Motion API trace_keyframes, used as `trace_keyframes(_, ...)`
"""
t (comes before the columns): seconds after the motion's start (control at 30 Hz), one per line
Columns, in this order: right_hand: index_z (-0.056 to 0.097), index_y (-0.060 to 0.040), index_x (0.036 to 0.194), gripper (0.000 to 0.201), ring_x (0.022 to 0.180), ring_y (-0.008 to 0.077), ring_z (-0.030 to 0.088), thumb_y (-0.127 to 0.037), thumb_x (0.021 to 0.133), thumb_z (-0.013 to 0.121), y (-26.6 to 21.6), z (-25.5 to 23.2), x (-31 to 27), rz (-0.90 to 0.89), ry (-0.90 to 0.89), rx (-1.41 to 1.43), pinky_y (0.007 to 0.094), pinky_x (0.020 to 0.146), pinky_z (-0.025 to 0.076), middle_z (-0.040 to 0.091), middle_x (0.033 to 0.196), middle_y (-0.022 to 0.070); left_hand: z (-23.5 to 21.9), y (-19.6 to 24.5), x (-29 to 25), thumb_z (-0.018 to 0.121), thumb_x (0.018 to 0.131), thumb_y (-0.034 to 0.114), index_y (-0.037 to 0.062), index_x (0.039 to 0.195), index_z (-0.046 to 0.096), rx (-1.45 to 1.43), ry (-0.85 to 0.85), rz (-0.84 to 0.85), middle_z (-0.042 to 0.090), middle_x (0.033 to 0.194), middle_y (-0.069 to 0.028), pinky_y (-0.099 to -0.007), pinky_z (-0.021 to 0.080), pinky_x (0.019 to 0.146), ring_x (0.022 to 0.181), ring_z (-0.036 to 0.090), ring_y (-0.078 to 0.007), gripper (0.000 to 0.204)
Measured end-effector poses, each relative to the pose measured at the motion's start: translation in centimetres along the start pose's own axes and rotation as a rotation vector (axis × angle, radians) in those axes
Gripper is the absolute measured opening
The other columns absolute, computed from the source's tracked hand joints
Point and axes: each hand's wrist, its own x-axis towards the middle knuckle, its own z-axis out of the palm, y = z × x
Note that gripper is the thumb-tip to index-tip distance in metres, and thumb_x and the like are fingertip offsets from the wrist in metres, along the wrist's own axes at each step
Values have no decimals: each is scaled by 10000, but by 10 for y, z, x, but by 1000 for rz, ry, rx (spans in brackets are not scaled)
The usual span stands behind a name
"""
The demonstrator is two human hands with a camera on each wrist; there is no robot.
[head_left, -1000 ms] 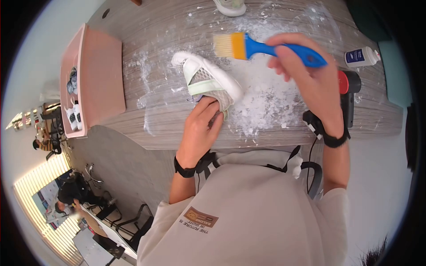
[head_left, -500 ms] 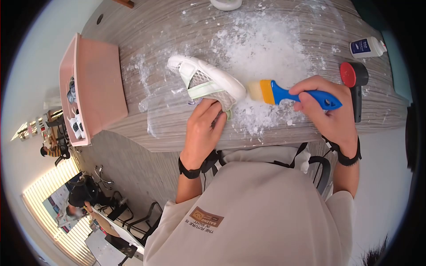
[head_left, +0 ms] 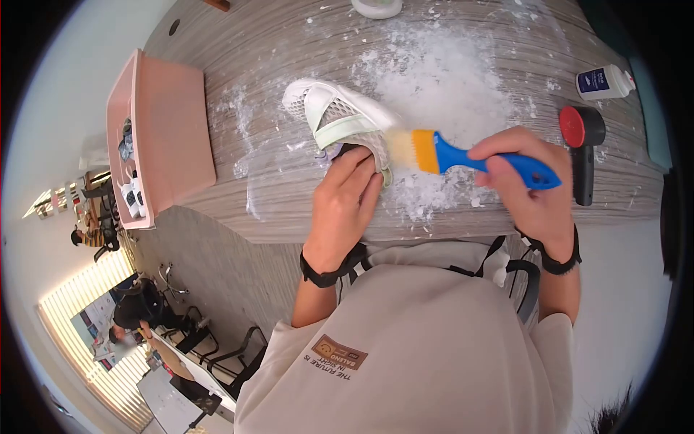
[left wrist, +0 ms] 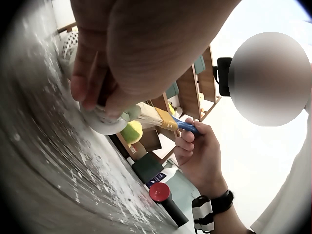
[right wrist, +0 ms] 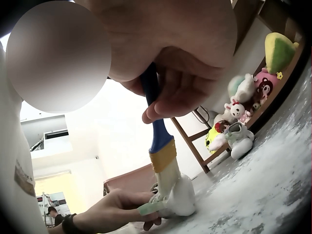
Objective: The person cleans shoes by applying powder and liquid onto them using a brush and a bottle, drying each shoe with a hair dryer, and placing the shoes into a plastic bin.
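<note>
A white mesh shoe with pale green trim (head_left: pixel 336 112) lies tilted on the powder-dusted table (head_left: pixel 275 195). My left hand (head_left: pixel 343 206) grips it at the ankle opening, with some fingers hidden inside. In my right hand (head_left: pixel 531 188) is a flat brush (head_left: pixel 473 158) with a blue handle, yellow band and pale bristles, held by the handle. The bristle tips meet the heel end of the shoe in the head view. From the right wrist view, the brush (right wrist: pixel 163 141) points down at the shoe's sole (right wrist: pixel 183 197).
A matching shoe (head_left: pixel 377 7) sits at the far edge. To the right are a white bottle with a blue label (head_left: pixel 603 82) and a black-handled tool with a round red face (head_left: pixel 582 129). A pink bin (head_left: pixel 177 123) containing shoes stands left. White powder (head_left: pixel 441 79) coats the table's middle.
The brush was raised over the table beyond the shoe, then came down toward me to the shoe's heel end. The shoe has turned slightly in my left hand, which keeps its grip.
</note>
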Motion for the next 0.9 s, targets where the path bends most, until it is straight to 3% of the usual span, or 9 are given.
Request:
trace_keyframes(0.1,728,-32,981,81,675,79,677,-44,924,673,6,-5,0,-48,-123,-112,207,581,468,699,759,36,0,1,2,739,833,-32,-31,1102,699,0,-2,4,678,1148,-152,-405,558,823,977,670,-349,272)
trace_keyframes(0.2,727,-32,980,75,662,69,647,-51,927,678,7,-11,-2,-43,-114,-167,203,577,461,689,761,29,-1,3,3,702,852,-55,-49,1092,692,8,-2,0,677,1143,-158,-388,545,845,986,671,-346,241)
trace_keyframes(0.4,729,-19,1026,111,669,68,616,-38,933,672,-2,2,19,-100,159,43,220,609,483,720,858,41,0,2,4,724,843,-40,-45,1091,696,24,2,27,677,1134,-157,-399,553,826,972,676,-353,249)
trace_keyframes(0.43,733,-36,1055,132,703,102,675,-59,944,666,2,6,26,-149,117,-13,241,628,505,739,911,58,0,1,4,744,833,-27,-39,1093,699,34,2,38,678,1132,-154,-408,560,809,963,677,-357,264)
trace_keyframes(0.63,741,-77,1056,144,669,171,664,-138,939,683,-2,22,49,-173,-128,-229,272,622,515,743,883,82,-2,2,4,747,832,-26,-35,1098,698,28,-19,41,677,1133,-149,-410,560,802,965,679,-352,270)
trace_keyframes(0.73,728,-50,1084,162,712,90,653,-81,928,694,-3,19,45,-225,-46,-213,236,637,493,720,838,37,-2,6,2,692,861,-60,-53,1082,696,9,-31,-32,673,1124,-163,-385,539,869,993,673,-350,222)
trace_keyframes(0.83,730,-54,1066,151,680,99,645,-93,925,694,-10,23,48,-150,16,-97,248,610,483,718,837,45,0,1,3,741,836,-27,-27,1100,703,47,-3,45,678,1123,-148,-407,561,792,945,680,-350,267)
trace_keyframes(0.9,731,-53,1055,148,682,95,656,-90,916,695,-10,26,50,-183,-82,-112,252,607,485,720,842,55,0,1,5,740,835,-26,-26,1097,704,27,4,52,679,1120,-147,-406,562,784,936,680,-350,265)
